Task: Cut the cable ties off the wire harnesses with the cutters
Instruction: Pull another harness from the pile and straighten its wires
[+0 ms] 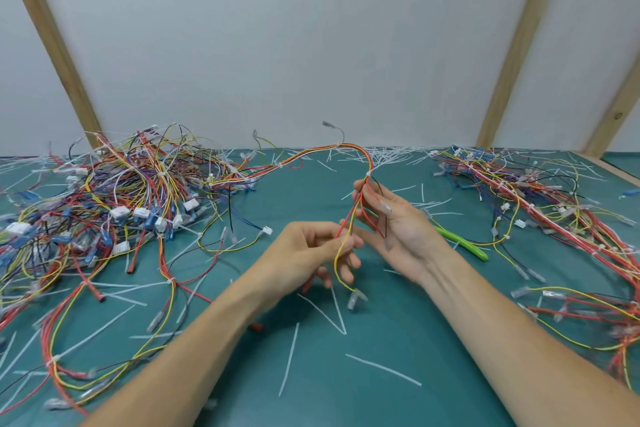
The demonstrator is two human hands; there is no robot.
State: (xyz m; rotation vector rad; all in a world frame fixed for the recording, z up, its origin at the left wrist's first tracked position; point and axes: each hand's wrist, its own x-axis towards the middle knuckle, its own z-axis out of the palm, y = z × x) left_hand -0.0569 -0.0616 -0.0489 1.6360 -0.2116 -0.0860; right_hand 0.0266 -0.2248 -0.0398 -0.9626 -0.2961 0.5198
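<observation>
A wire harness (304, 154) of red, yellow and orange wires arches over the middle of the green mat from the left pile. A white cable tie (369, 173) binds it just above my right hand (391, 229), which holds the loose wire ends across its open palm, thumb over them. My left hand (311, 253) pinches a yellow and a red wire of the same harness between its fingertips. The green-handled cutters (462, 242) lie on the mat behind my right hand, partly hidden by it.
A big tangle of harnesses (104, 204) with white and blue connectors fills the left of the green mat (381, 340). Another heap of harnesses (540, 204) runs down the right. Cut white tie pieces (325, 314) litter the mat. A white wall with wooden posts stands behind.
</observation>
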